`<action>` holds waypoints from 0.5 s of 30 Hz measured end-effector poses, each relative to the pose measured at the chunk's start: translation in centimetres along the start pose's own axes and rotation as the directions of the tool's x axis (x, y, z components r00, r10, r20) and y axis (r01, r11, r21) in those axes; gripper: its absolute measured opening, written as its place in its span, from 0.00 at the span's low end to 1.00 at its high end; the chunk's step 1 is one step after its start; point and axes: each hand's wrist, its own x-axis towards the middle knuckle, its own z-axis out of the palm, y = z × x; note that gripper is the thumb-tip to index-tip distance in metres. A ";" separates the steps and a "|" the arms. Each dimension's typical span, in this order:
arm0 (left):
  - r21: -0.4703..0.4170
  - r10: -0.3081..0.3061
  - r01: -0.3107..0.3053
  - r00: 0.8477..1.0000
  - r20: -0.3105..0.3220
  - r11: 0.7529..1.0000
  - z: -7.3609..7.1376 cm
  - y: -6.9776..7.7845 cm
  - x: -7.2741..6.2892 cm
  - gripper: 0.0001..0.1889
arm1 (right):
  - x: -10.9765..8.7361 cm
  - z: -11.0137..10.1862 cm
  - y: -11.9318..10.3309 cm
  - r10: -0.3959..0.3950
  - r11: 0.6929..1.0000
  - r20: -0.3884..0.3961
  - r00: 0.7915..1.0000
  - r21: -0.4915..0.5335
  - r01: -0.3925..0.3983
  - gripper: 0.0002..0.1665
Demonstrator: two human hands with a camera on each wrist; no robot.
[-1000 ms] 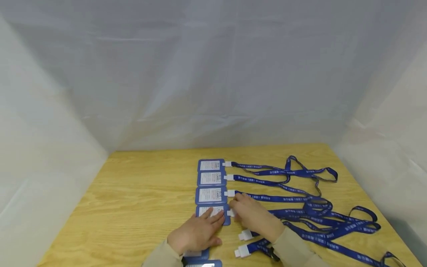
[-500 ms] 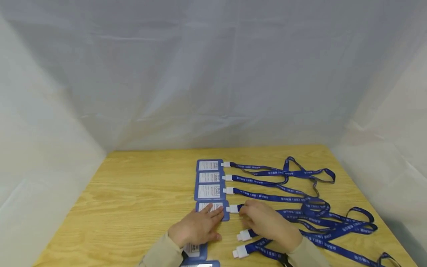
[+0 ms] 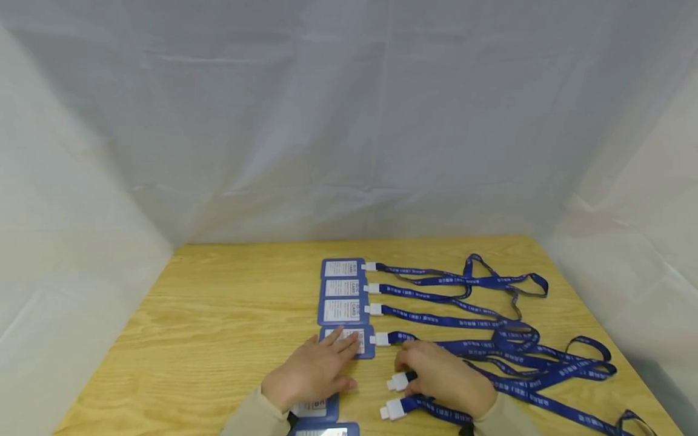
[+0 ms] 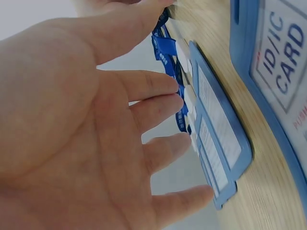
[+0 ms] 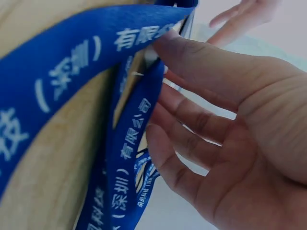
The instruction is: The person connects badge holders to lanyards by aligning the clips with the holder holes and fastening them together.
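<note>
My left hand (image 3: 312, 370) has its fingers spread and straight, with the tips over a blue ID badge holder (image 3: 366, 353); contact is unclear. That holder's white clip (image 3: 383, 339) joins a blue lanyard. My right hand (image 3: 446, 376) has thumb and curled fingers on either side of a nearer blue lanyard (image 3: 412, 378), just behind its white clip (image 3: 398, 381). In the right wrist view the thumb meets a printed lanyard strap (image 5: 127, 158), and some fingertips are behind it. A badge holder (image 3: 323, 412) is partly covered by the left hand.
Three blue badge holders (image 3: 342, 291) lie touching in a column farther back, their lanyards (image 3: 436, 318) running right. Another holder (image 3: 332, 431) is cut off at the front edge. A lanyard with a white clip (image 3: 394, 410) lies nearest. Looped straps overlap at the right. White sheeting (image 3: 349, 121) surrounds the wooden table.
My right hand has left the fourth badge's clip and moved nearer, to the lanyard below. The fourth badge and the third have shifted slightly away. My left hand has drawn back a little.
</note>
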 end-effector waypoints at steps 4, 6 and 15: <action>-0.021 -0.018 0.018 1.000 0.008 1.000 0.1 -0.3 -0.5 0.37 | 0.0 0.2 0.1 -0.016 1.000 -0.017 1.000 -0.005 0.016 0.13; -0.039 -0.025 0.026 0.999 0.025 0.999 0.1 -0.3 -0.8 0.36 | 0.0 0.3 0.1 -0.029 1.000 -0.025 0.999 -0.007 0.028 0.12; -0.052 0.016 -0.013 0.998 0.060 0.999 0.2 -0.7 -2.8 0.32 | -0.1 0.2 0.1 -0.025 0.999 -0.044 0.999 0.027 0.027 0.11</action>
